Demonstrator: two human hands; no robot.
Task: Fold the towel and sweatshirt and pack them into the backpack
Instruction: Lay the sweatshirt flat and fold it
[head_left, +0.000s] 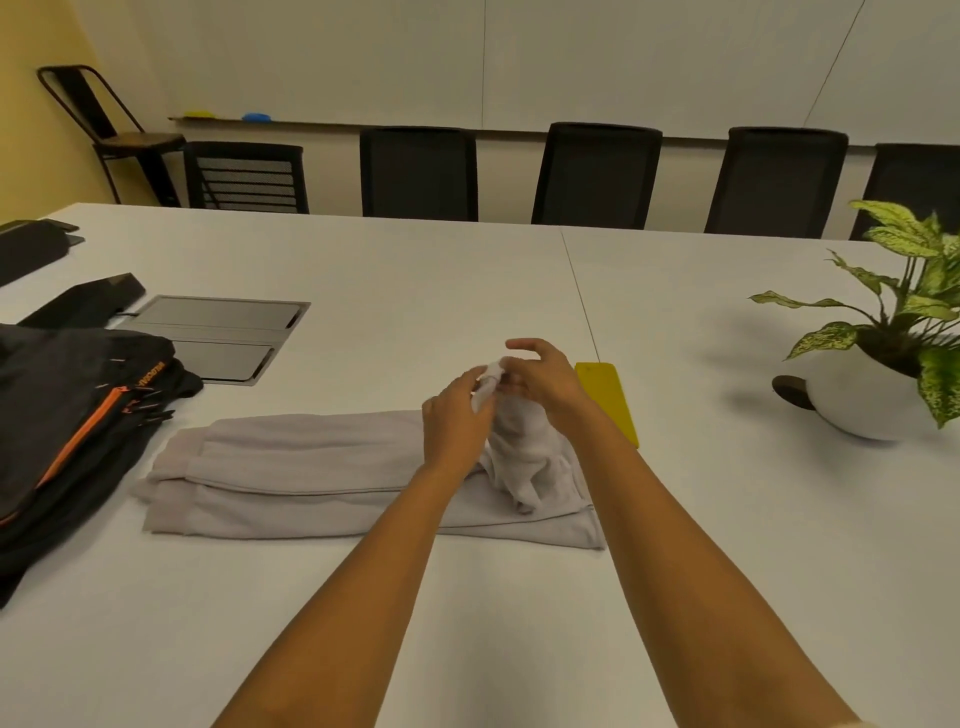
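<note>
Both arms reach forward; left hand (457, 421) and right hand (540, 376) pinch one grey sweatshirt (322, 467) beside one backpack (67, 415)

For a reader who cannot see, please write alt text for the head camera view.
Both hands, left hand and right hand, pinch a raised end of a grey sweatshirt partly folded on a white table. A black backpack lies left; a flat yellow object and potted plant are right.

single head-worn wide-angle view, looking forward and down along both bare forearms, close over the white rectangular tabletop (337, 270), far edge with black mesh-backed office chairs (596, 174) up top, edges kinda bowed
</note>
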